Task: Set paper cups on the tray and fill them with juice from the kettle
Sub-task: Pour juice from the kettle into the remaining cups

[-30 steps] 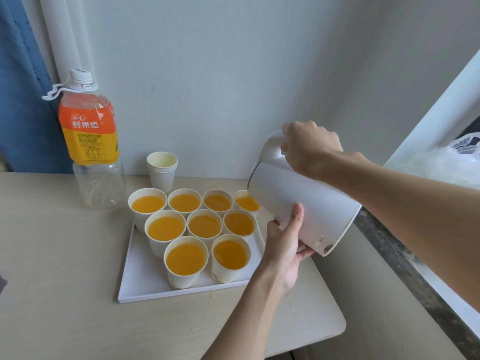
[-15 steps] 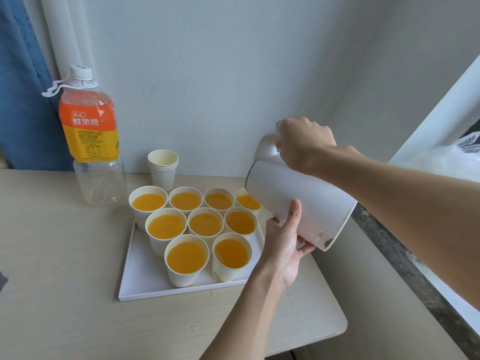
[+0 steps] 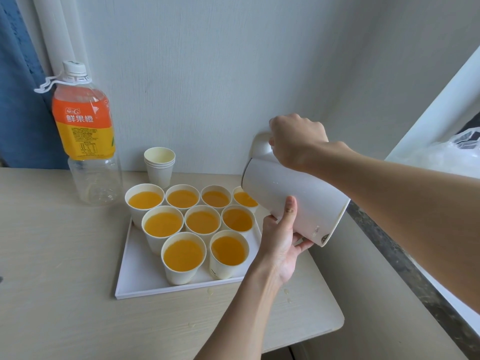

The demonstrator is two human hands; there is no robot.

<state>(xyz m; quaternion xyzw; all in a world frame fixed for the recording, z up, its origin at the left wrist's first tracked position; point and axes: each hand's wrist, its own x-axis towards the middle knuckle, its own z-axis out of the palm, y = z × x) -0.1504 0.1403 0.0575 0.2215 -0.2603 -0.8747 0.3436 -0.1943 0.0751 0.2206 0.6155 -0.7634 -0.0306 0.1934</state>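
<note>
The work surface is a pale wood-grain table set against a plain white wall, with a blue curtain and a white pipe at the left.

Item count:
- One white tray, lying flat on the table.
- Nine paper cups on the tray, each holding orange juice: four in the back row, three in the middle row, two in the front row.
- One stack of empty cups behind the tray. The number of nested cups cannot be read.
- One plastic bottle, capped, orange label, standing left of the tray.
- One white kettle, held in the air above the tray's right edge and tilted with its top toward the back-right cup.

Hand state:
- Right hand: fingers curled round the kettle's handle at the top.
- Left hand: thumb laid straight up the kettle's wall, fingers extended beneath its lower edge, supporting it from below.

Limits of view:
- The kettle covers the right part of the back-right cup.
- The spout is hidden, so any flow of juice cannot be confirmed.
- A plastic bag at the right is cut off by the frame.
- A few small drops lie on the table beside the tray's front right corner.
</note>
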